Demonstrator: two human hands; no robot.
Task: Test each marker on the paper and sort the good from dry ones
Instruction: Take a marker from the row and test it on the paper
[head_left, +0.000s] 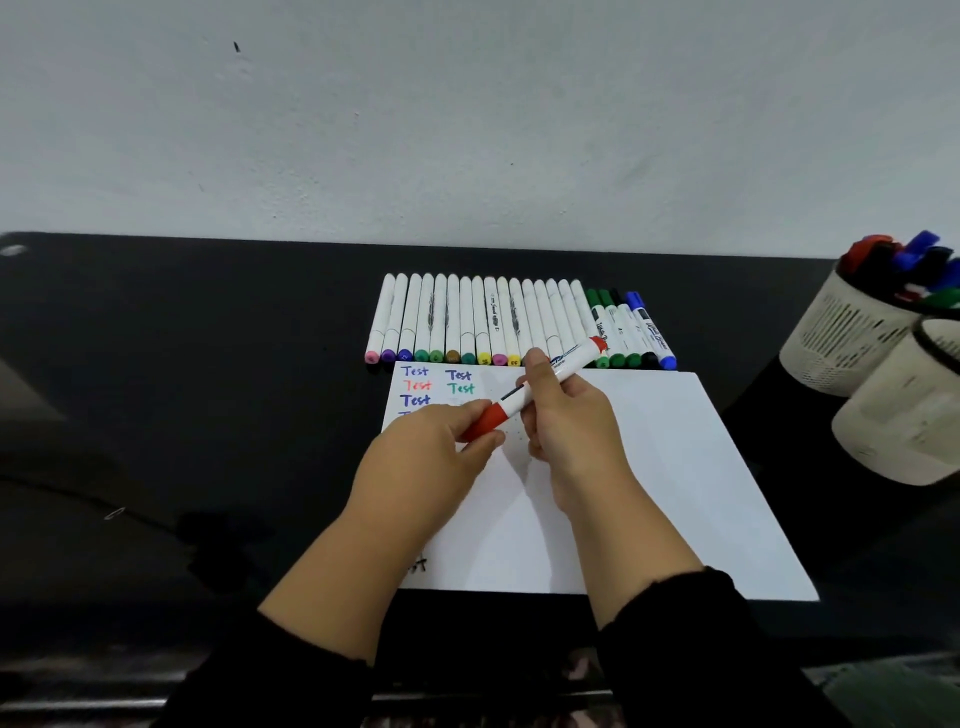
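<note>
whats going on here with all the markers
A person is holding a red marker over the paper: left hand pinches its cap, right hand grips the barrel. The paper already has several "Test" scribbles. A row of markers lies behind the paper, and two cups stand at right.

Left hand covers lower "Test" lines on paper; only tops of fourth line show. Word by paper's near left corner half hidden behind left forearm. Red marker hides near ends of some markers in row. Two cups right of paper cut by frame edge. Barrel print unreadable.
</note>
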